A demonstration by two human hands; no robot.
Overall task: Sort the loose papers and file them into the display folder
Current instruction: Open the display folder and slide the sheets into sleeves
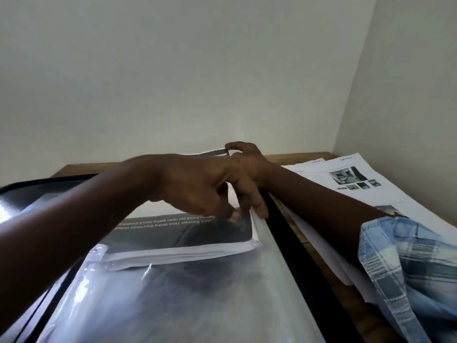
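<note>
A black display folder (pixel 291 233) lies open on the table, its clear plastic sleeves (pixel 197 293) facing me. A stack of printed papers (pixel 183 233), dark on top with white text, sits partly inside a sleeve. My left hand (pixel 202 191) reaches across from the left, and its fingers pinch the right edge of the stack and sleeve. My right hand (pixel 244 157) is behind it at the far end, its thumb and fingers curled on the top edge of the papers. Its fingertips are partly hidden by my left hand.
Loose printed sheets (pixel 353 184) with small photos lie spread to the right of the folder, under my right forearm. The wooden table (pixel 311 155) meets plain walls at the back and right corner. A plaid sleeve (pixel 408 263) covers my right upper arm.
</note>
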